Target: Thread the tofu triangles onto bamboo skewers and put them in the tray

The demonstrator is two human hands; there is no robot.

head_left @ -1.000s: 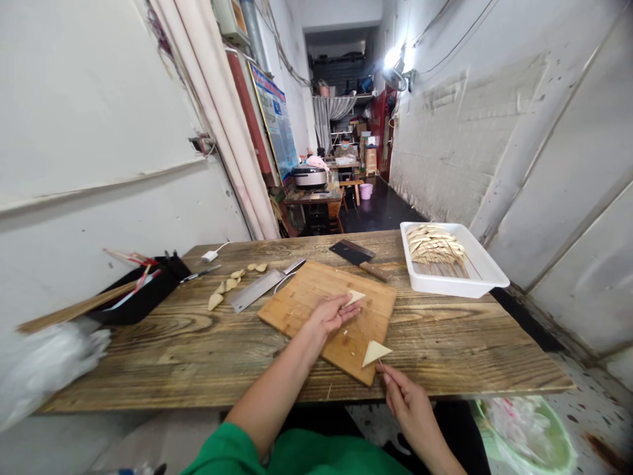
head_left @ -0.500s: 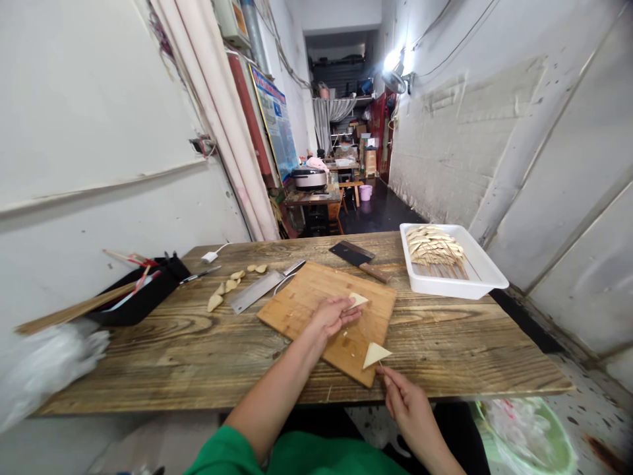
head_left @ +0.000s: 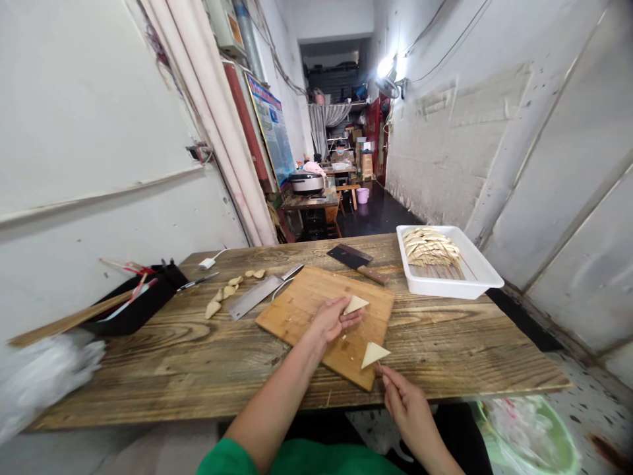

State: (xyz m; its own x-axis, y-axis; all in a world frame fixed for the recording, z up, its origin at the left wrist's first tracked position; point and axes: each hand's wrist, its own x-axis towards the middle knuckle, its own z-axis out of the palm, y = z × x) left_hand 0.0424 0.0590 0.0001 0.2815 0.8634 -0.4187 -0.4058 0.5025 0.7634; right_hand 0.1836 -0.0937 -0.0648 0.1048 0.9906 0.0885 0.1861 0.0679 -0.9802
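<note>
My left hand (head_left: 332, 320) is over the cutting board (head_left: 301, 297), its thumb and fingers closed on a pale triangular slice (head_left: 356, 304) that looks like tofu. Pinched in my right hand (head_left: 404, 399) is a thin skewer (head_left: 380, 364), low by the board's near right corner. A second pale triangular slice (head_left: 374, 354) sits on the tip of that skewer. A few small crumbs lie on the board between the two hands.
A cleaver (head_left: 254, 297) and pale offcuts (head_left: 228, 291) lie left of the board; a dark-bladed cleaver (head_left: 350, 255) lies behind it. At right stands a white tray (head_left: 448, 286) of skewered slices (head_left: 429, 245). Far left are a black box (head_left: 141, 310), bundled sticks (head_left: 69, 320) and a plastic bag (head_left: 49, 376).
The view has shifted slightly. More of the slice in my left hand shows now, and its face is turned up a little. My right hand has hardly moved with its skewer.
</note>
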